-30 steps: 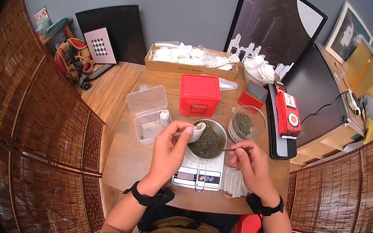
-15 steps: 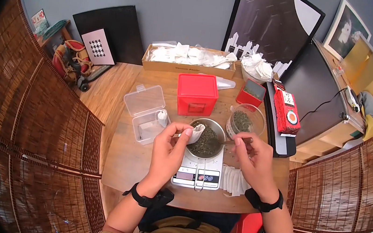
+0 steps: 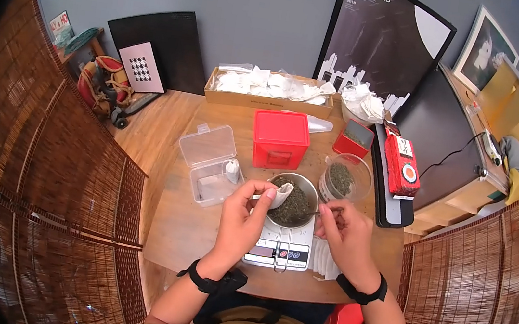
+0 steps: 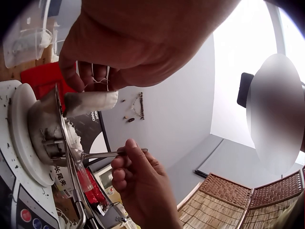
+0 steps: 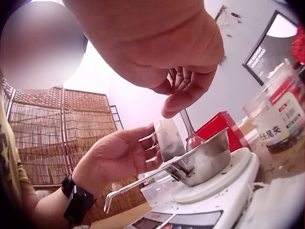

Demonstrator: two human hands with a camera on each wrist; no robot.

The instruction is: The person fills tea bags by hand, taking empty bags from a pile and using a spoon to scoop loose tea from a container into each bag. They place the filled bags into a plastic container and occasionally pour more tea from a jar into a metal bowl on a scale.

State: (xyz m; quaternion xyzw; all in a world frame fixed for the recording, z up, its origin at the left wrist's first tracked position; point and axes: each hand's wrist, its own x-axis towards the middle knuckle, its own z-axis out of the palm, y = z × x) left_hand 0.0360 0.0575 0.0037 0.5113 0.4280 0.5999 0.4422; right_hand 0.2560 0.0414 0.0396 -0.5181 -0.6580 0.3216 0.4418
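Note:
My left hand [image 3: 244, 220] holds a white fabric tea bag [image 3: 281, 196] by its open top, tilted over the left side of a small steel pan [image 5: 209, 164]. The bag's drawstrings are looped about my fingers in the left wrist view. Dark dried leaves [image 3: 294, 206] fill much of the pan, which stands on a white kitchen scale [image 3: 260, 259]. My right hand [image 3: 347, 234] pinches the handle of a metal spoon [image 4: 102, 154], whose bowl is down in the pan.
Filled white bags [image 3: 323, 262] lie in a row right of the scale. Behind stand a red canister [image 3: 280, 142], a clear tub of leaves [image 3: 362, 175] and a carton of white bags [image 3: 267, 102]. An open clear box [image 3: 203, 187] is at left, a red packet [image 3: 400, 161] at right.
My right hand rose slightly with the spoon, then came down, and the spoon now reaches toward the pan's near right side. The bag stays held over the pan. The head view shifted slightly.

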